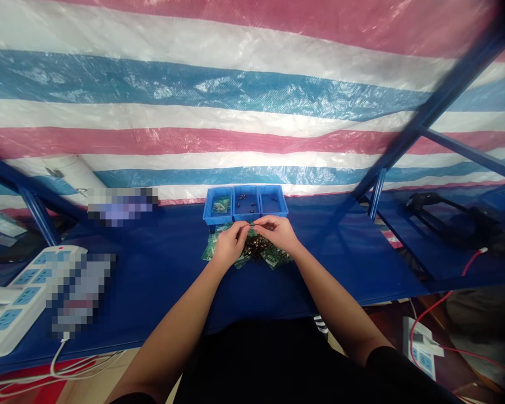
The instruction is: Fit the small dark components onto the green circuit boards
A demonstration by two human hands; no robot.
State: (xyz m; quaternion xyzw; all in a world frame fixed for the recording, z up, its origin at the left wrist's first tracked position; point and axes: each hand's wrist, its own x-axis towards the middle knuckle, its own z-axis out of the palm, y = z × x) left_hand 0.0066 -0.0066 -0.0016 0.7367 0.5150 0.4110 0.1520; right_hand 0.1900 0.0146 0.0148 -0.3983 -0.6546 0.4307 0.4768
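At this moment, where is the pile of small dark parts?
In the head view, the pile lies just below the middle, between the left hand and right hand, on the near side of the blue bins.

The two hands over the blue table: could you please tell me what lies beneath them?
Beneath the left hand and right hand, a heap of small dark pieces shows, with green items around it. Whatever the hands cover cannot be seen.
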